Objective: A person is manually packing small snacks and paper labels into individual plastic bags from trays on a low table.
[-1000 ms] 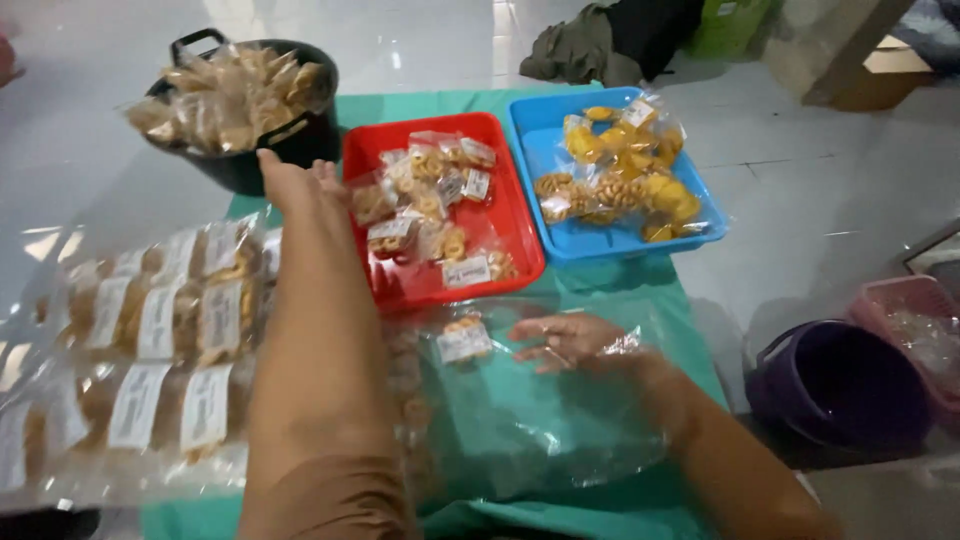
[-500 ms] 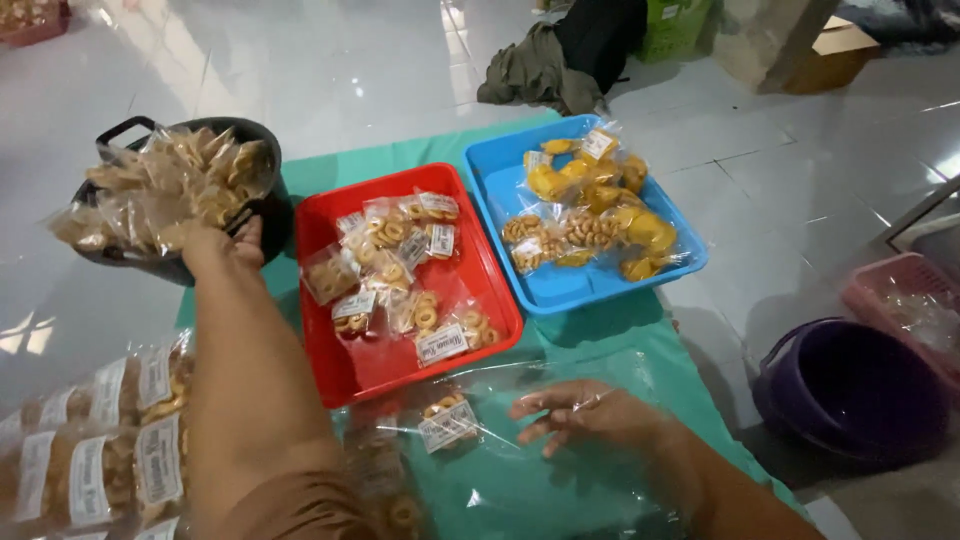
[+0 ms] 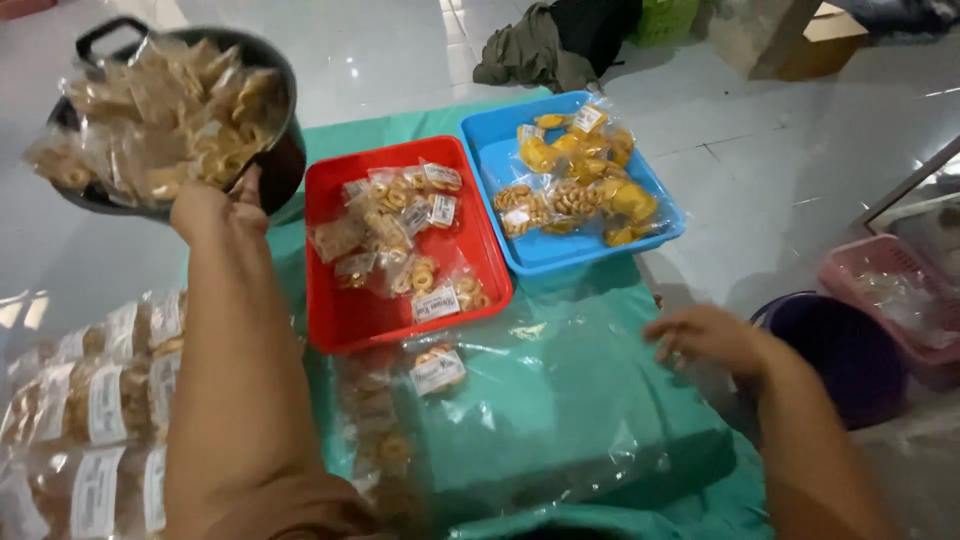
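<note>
The left hand [image 3: 215, 210] is raised to the black pot [image 3: 270, 165] at the far left corner, and its fingers are closed on the near edge of the heap of clear snack packets [image 3: 160, 110] piled in the pot. Whether one packet or several are pinched cannot be told. The right hand [image 3: 705, 338] is held low at the right edge of the green cloth [image 3: 590, 400], fingers loosely curled, resting on the edge of a clear plastic sheet [image 3: 520, 420]; nothing is gripped. A red tray [image 3: 345, 315] of ring-shaped snack packets is placed beside a blue tray [image 3: 560, 250] of yellow ones. Labelled packets [image 3: 95, 400] are laid in rows at the left. A purple bucket [image 3: 850, 355] is seen at the right.
</note>
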